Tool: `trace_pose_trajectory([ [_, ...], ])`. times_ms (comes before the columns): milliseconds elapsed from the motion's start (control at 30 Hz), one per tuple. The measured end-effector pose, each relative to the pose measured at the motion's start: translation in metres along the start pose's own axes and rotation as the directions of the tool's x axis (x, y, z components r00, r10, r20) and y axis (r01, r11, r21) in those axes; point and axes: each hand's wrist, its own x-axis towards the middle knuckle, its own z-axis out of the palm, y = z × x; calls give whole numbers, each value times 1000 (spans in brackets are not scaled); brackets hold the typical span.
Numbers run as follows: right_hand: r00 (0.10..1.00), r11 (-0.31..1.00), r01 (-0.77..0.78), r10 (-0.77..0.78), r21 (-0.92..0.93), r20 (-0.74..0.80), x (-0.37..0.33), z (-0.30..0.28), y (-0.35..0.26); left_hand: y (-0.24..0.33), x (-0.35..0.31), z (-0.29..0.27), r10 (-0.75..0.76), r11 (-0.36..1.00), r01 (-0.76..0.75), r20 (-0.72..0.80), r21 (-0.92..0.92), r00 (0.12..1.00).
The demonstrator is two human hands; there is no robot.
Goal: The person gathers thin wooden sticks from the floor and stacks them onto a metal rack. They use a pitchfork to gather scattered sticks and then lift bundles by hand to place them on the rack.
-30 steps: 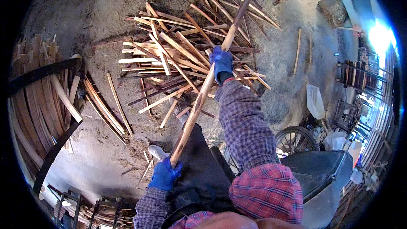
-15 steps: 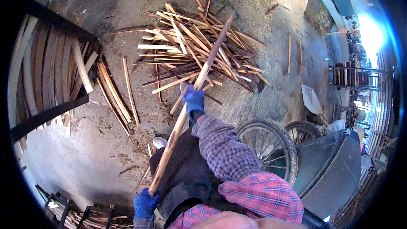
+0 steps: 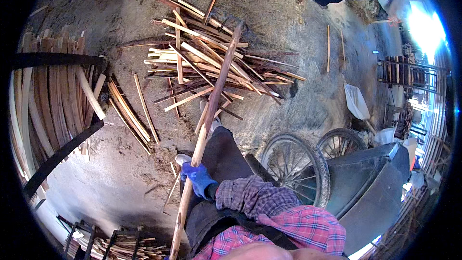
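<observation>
Steering the wooden pole (image 3: 218, 91) well probably calls for a firm right hand (image 3: 198, 179), wrist braced along the shaft, far end low so it does not ride up over the stick pile (image 3: 204, 54). Right hand, blue-gloved, is clamped round the pole. Left hand out of view; grip cannot be told. Pole slants from lower edge up across the pile: long, slim, knotty, paler nearer the hand, browner beyond; dark prongs (image 3: 223, 23) seem to show by its tip.
</observation>
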Motion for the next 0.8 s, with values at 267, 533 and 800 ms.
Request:
trace_pose_trajectory([
  [267, 982, 982, 187, -186, 31, -38, 112, -26, -176, 177, 54, -74, 354, 935, -344, -269, 87, 896],
  [533, 903, 958, 279, -236, 72, -360, 161, -16, -226, 247, 42, -171, 378, 920, -308, -337, 244, 862],
  [800, 880, 933, 352, -356, -71, -315, 150, 36, -72, 82, 61, -190, 369, 918, -265, -386, 296, 846],
])
